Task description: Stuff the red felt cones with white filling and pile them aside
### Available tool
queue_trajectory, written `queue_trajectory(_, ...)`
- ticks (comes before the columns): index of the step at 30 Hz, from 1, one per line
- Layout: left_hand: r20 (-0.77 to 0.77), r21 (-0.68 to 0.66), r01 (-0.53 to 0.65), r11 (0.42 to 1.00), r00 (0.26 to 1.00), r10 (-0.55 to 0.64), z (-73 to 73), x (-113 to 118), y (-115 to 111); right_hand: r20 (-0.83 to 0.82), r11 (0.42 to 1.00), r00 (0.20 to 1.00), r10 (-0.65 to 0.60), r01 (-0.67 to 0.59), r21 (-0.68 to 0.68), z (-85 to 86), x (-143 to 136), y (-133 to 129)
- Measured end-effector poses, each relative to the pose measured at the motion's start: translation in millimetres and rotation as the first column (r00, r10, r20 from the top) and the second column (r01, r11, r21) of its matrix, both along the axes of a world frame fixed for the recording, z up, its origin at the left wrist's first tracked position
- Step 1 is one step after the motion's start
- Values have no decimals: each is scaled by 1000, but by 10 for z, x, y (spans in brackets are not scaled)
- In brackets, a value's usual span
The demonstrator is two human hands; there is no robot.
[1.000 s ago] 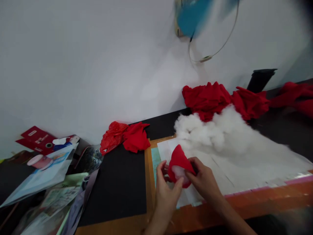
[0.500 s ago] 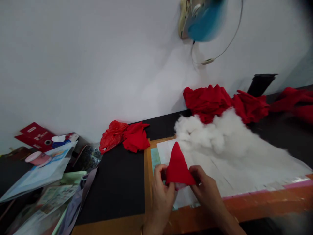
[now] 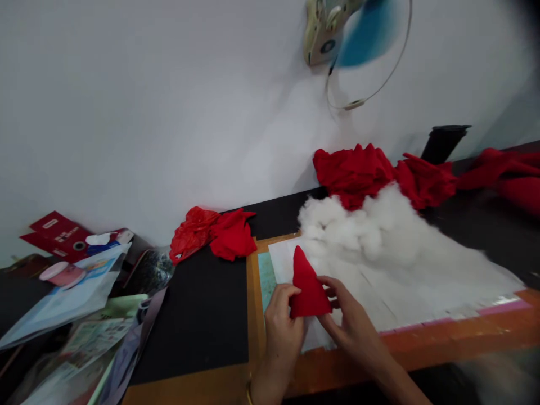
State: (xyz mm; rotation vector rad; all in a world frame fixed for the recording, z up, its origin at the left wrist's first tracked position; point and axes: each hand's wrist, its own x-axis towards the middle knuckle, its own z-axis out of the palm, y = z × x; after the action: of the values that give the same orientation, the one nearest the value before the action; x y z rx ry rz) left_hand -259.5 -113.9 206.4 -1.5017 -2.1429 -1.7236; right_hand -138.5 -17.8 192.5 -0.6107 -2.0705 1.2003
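Between my two hands stands a red cone-shaped fabric piece (image 3: 307, 288), its tip pointing up and away from me. My left hand (image 3: 282, 320) grips its left side, with the thumb and fingers closed on the cloth. On the right side, my right hand (image 3: 348, 315) holds the lower edge, fingers bent behind it and thumb below. Just beyond lies a heap of fluffy white stuffing (image 3: 371, 230) on white sheeting (image 3: 447, 281). The underside of the cone is hidden from view.
Red cloth pieces (image 3: 354, 171) are piled along the wall behind the stuffing. A red plastic bag (image 3: 194, 230) and folded red cloth (image 3: 232, 233) lie left of centre. Papers, a pink tape roll (image 3: 63, 274) and a red box (image 3: 57, 236) crowd the far left. A blurred blue fan (image 3: 367, 36) hangs above.
The red cone has turned so its lower edge faces me more squarely, and the white seen under it is now hidden. My right hand has shifted up its side.
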Motion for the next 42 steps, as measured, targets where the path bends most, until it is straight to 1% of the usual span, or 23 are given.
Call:
queue_trajectory(2, -33, -1, 65, 998, 997, -65, -46, 67, 8, -18, 998, 998, -57, 57, 12, -16, -41, 54)
queue_trajectory(4, -35, -27, 111, 993, 993, -112, -74, 118, -1, -41, 998, 998, -52, 51, -28, -38, -74, 106)
queue_trajectory(7, -21, -42, 128, 991, 991, -129, -70, 138, -40, -77, 988, 994, 72, -82, -131, -29, -66, 146)
queue_trajectory(9, 12, -41, 121, 992, 993, -121, -42, 125, -65, -106, 968, 980, 166, -182, -170, 22, -28, 151)
queue_trajectory(11, 76, -42, 113, 993, 991, -109, -4, 113, -77, -131, 945, 961, 244, -266, -189, 96, 9, 147)
queue_trajectory(13, 139, -36, 110, 993, 985, -104, 32, 112, -74, -149, 927, 946, 286, -313, -207, 166, 23, 141)
queue_trajectory(14, 162, -28, 106, 994, 982, -100, 46, 115, -66, -151, 924, 947, 284, -312, -222, 191, 18, 135)
queue_trajectory(16, 182, 4, 88, 996, 979, -88, 64, 124, -47, -145, 934, 962, 230, -260, -244, 206, -11, 113)
queue_trajectory(18, 163, 42, 58, 997, 985, -64, 65, 131, -31, -123, 962, 983, 133, -158, -223, 172, -52, 76)
queue_trajectory(20, 101, 66, 42, 997, 994, -48, 52, 135, -29, -93, 990, 996, 14, -27, -139, 98, -88, 34)
queue_trajectory(21, 63, 65, 45, 997, 997, -50, 42, 137, -36, -80, 995, 995, -57, 50, -85, 53, -100, 16)
queue_trajectory(23, -6, 47, 65, 997, 998, -65, 21, 138, -63, -55, 981, 980, -191, 192, 16, -28, -110, -3)
queue_trajectory(25, -43, 24, 68, 997, 997, -67, 7, 134, -97, -29, 958, 961, -273, 275, 81, -73, -105, -1)
queue_trajectory(26, -49, 20, 54, 998, 997, -53, 4, 127, -111, -13, 957, 961, -275, 275, 91, -74, -100, 6)
queue_trajectory(27, -47, 16, 31, 999, 998, -30, 6, 117, -121, -1, 966, 969, -246, 245, 84, -61, -95, 16)
queue_trajectory(30, -18, 2, -33, 999, 999, 33, 27, 81, -124, -12, 999, 999, -50, 50, -5, 31, -87, 45)
queue_trajectory(32, -14, -5, -13, 1000, 1000, 13, 43, 69, -108, -32, 997, 998, 60, -62, -47, 88, -90, 56)
queue_trajectory(34, -39, -3, 49, 999, 998, -49, 46, 82, -92, -33, 995, 995, 91, -92, -43, 104, -95, 56)
queue_trajectory(36, -78, -6, 108, 994, 991, -108, 28, 111, -87, -38, 999, 998, 46, -45, 12, 73, -97, 47)
queue_trajectory(38, -103, -20, 136, 991, 985, -137, -8, 141, -99, -42, 995, 998, -46, 49, 90, 13, -94, 31)
queue_trajectory(40, -103, -34, 137, 990, 985, -140, -52, 156, -123, -39, 975, 988, -151, 155, 156, -48, -91, 14)
queue_trajectory(42, -75, -46, 122, 992, 989, -125, -89, 157, -146, -20, 961, 977, -211, 211, 178, -85, -94, 3)
